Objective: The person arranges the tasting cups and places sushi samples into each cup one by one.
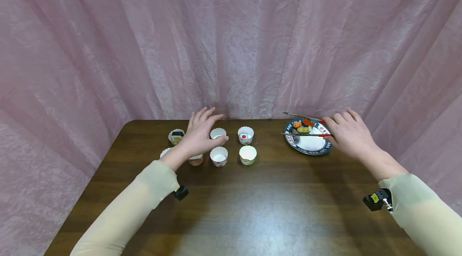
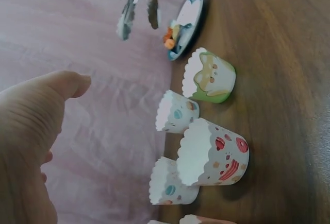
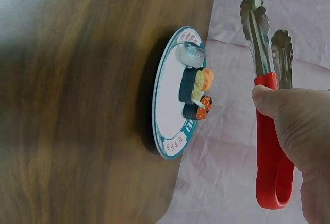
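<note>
My right hand (image 1: 348, 134) grips a pair of tongs (image 3: 267, 147) by the red handles, the metal tips spread apart with nothing between them. The tongs are held over a round plate (image 1: 312, 144) with a patterned blue-green rim. On that plate lie several sushi-like pieces, among them one with orange-red topping (image 3: 204, 108) and a grey-silver one (image 3: 191, 55). My left hand (image 1: 198, 134) hovers above several paper baking cups, fingers spread, holding nothing. One cup (image 1: 176, 142) contains a dark-and-yellow piece; another cup (image 1: 246, 141) contains a piece with red on white. The left forearm partly hides some cups.
A white-and-green cup (image 1: 247, 160) stands at the right end of the front row, beside a cup with red prints (image 2: 227, 154). The brown wooden table (image 1: 252, 208) has its back edge close to a pink curtain (image 1: 231, 47).
</note>
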{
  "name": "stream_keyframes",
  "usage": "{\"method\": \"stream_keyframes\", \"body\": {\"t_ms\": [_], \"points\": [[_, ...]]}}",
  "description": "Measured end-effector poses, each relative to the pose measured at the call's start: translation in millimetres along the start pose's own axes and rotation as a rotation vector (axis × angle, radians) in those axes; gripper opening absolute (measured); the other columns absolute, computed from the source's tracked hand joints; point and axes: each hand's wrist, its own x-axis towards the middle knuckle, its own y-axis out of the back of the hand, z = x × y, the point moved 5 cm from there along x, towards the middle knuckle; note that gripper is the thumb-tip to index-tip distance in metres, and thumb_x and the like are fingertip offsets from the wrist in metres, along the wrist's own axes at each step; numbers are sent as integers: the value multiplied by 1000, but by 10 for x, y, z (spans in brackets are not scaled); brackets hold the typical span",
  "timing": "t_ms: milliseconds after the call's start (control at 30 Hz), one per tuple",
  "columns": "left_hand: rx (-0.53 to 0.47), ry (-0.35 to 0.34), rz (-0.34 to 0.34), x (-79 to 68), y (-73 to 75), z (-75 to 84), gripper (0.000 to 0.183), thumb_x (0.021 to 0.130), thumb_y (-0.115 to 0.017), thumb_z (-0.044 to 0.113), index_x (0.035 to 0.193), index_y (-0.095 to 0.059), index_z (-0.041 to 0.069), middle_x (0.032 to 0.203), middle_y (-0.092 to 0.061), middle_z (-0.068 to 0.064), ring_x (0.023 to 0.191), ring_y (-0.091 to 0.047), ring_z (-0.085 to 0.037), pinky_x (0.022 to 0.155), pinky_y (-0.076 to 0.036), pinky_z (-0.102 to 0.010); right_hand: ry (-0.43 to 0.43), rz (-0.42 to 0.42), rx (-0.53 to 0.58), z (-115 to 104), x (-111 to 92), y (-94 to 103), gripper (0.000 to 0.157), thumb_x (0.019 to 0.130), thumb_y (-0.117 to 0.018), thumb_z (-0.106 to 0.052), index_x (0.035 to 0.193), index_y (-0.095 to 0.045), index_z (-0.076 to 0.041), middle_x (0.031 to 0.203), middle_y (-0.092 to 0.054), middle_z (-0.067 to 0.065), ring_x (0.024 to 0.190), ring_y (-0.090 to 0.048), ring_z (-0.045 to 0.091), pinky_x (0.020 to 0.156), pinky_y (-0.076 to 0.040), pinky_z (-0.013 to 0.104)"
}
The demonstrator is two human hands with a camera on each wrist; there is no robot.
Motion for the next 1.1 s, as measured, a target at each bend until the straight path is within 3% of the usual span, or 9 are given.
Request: {"method": "stream_keyframes", "body": {"t_ms": [233, 400, 567, 867, 1100], "points": [[-96, -34, 170, -334, 348, -79, 72, 92, -75, 45, 152, -48, 15, 166, -28, -11, 155, -12, -34, 121, 4, -59, -24, 12, 17, 46, -115, 29, 60, 79, -85, -20, 129, -62, 4, 115, -65, 22, 108, -53, 47, 113, -24, 65], [-97, 3, 243, -594, 546, -270, 72, 90, -78, 40, 151, -49, 15, 164, -29, -12, 154, -13, -34, 120, 0, -63, -37, 28, 30, 128, -233, 35, 61, 77, -85, -19, 129, -62, 4, 113, -65, 23, 106, -53, 48, 115, -20, 65], [-76, 47, 286, -822, 645, -491, 72, 89, -80, 39, 150, -51, 14, 163, -32, -14, 152, -17, -38, 119, 0, -64, -56, 40, 38, 216, -357, 47, 62, 77, -86, -22, 129, -62, 1, 110, -65, 22, 104, -53, 47, 118, -16, 64], [-62, 123, 292, -1167, 575, -801, 84, 83, -85, 41, 151, -47, 7, 163, -29, -18, 153, -14, -40, 119, 3, -64, -74, 68, 34, 329, -546, 46, 64, 75, -86, -25, 127, -62, 2, 107, -65, 22, 100, -54, 47, 114, -21, 67], [-9, 226, 237, -1352, 286, -1127, 102, 77, -89, 45, 153, -40, -1, 161, -26, -27, 149, -15, -50, 114, -4, -73, -75, 67, 29, 369, -613, 9, 63, 75, -86, -26, 126, -63, 3, 98, -64, 19, 97, -55, 46, 111, -23, 69]]}}
